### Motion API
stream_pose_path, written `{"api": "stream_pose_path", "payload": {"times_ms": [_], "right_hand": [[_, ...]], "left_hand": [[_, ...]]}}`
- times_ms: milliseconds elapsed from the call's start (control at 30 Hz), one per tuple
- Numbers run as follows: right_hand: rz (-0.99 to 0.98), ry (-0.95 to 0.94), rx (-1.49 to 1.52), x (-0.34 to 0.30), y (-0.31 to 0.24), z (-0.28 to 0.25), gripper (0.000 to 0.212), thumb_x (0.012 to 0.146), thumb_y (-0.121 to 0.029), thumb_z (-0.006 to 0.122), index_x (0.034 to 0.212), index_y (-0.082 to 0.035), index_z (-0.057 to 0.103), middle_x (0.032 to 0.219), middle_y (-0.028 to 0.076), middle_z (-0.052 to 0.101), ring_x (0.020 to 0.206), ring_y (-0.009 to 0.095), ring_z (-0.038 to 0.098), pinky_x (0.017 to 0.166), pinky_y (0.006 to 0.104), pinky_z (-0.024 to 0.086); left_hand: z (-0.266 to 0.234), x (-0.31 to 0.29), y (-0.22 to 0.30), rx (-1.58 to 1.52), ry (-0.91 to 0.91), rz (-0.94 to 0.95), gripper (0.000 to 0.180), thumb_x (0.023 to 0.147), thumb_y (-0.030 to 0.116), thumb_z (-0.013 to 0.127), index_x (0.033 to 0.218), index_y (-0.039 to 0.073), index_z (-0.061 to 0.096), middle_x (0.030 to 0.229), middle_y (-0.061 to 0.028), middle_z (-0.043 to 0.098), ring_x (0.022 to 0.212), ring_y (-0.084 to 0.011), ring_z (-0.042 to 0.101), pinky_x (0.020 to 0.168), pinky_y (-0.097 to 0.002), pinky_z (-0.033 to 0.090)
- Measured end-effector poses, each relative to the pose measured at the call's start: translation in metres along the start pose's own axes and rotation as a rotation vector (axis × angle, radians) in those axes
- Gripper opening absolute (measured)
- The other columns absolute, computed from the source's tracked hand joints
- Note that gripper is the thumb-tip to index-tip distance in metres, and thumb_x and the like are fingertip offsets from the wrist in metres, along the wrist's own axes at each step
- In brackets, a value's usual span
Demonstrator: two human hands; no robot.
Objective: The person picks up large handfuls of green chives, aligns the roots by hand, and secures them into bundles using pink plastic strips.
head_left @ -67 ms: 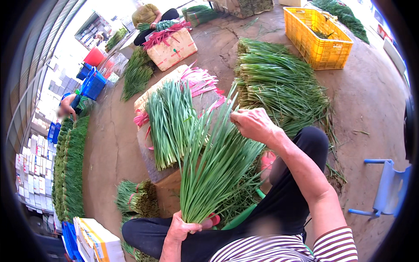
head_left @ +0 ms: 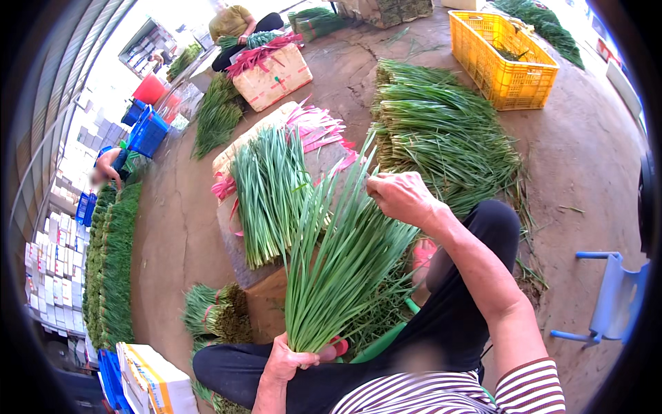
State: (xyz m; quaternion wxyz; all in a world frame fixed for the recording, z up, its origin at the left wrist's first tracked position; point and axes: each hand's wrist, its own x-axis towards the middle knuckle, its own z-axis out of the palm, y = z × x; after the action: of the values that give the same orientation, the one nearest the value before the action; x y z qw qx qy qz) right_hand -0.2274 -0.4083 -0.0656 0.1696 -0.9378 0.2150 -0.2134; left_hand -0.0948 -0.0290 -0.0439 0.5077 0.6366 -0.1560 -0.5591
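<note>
My left hand point(head_left: 284, 360) is wrapped round the lower end of a bunch of garlic chives point(head_left: 338, 276), whose long green leaves fan upward and to the right. My right hand point(head_left: 401, 196) is raised at the upper right edge of that bunch, its fingers pinched together by the leaf tips. What the pinch holds is too small to make out. Beyond the bunch, a neat layer of cut chives point(head_left: 270, 196) lies on a low stand, beside pink strips point(head_left: 316, 128). Loose leaves point(head_left: 379, 314) lie below the held bunch, between my legs.
A large chive pile point(head_left: 441, 138) lies on the floor ahead right, with a yellow crate point(head_left: 507, 69) behind it. Tied bundles point(head_left: 219, 312) lie by my left knee, near a white box point(head_left: 155, 379). A blue chair point(head_left: 607, 297) is at right. Another person point(head_left: 234, 27) sits far ahead.
My right hand has shifted very slightly to the right, still pinched. My left hand and the bunch stay in place.
</note>
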Motion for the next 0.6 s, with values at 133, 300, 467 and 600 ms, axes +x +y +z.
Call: {"api": "stream_pose_path", "payload": {"times_ms": [133, 300, 467, 600], "right_hand": [[0.169, -0.073, 0.047, -0.002, 0.002, 0.002, 0.015, 0.089, -0.019, 0.056, 0.092, -0.007, 0.063, 0.083, 0.014, 0.068, 0.078, 0.034, 0.066, 0.070, 0.0425, 0.051], [0.522, 0.063, 0.686, 0.007, 0.008, -0.014, 0.021, 0.090, -0.023, 0.054, 0.100, -0.008, 0.065, 0.087, 0.017, 0.069, 0.084, 0.034, 0.067, 0.076, 0.0436, 0.052], [0.262, 0.280, 0.381, 0.016, 0.004, -0.009, 0.018, 0.090, -0.019, 0.056, 0.102, -0.010, 0.065, 0.091, 0.015, 0.070, 0.087, 0.035, 0.067, 0.078, 0.0439, 0.053], [0.119, 0.184, 0.222, 0.016, -0.004, 0.006, 0.022, 0.089, -0.017, 0.058, 0.110, -0.013, 0.066, 0.095, 0.013, 0.069, 0.084, 0.034, 0.067, 0.074, 0.0430, 0.053]], "left_hand": [[-0.005, 0.001, -0.006, 0.027, -0.038, 0.008, 0.051, 0.063, -0.004, 0.069, 0.114, -0.005, 0.067, 0.095, -0.0134, 0.074, 0.059, -0.0097, 0.060, 0.045, -0.0198, 0.041], [-0.004, 0.003, -0.007, 0.066, -0.040, 0.006, 0.053, 0.063, -0.003, 0.069, 0.116, -0.005, 0.066, 0.097, -0.0145, 0.074, 0.060, -0.0096, 0.061, 0.045, -0.0199, 0.041], [-0.005, 0.003, -0.006, 0.125, -0.084, -0.016, 0.056, 0.063, -0.004, 0.070, 0.119, -0.004, 0.065, 0.099, -0.0161, 0.074, 0.064, -0.0103, 0.064, 0.048, -0.0195, 0.043], [0.003, 0.001, 0.000, 0.129, -0.087, -0.034, 0.059, 0.064, -0.005, 0.070, 0.122, -0.005, 0.062, 0.104, -0.0176, 0.073, 0.074, -0.0148, 0.070, 0.055, -0.0217, 0.050]]}}
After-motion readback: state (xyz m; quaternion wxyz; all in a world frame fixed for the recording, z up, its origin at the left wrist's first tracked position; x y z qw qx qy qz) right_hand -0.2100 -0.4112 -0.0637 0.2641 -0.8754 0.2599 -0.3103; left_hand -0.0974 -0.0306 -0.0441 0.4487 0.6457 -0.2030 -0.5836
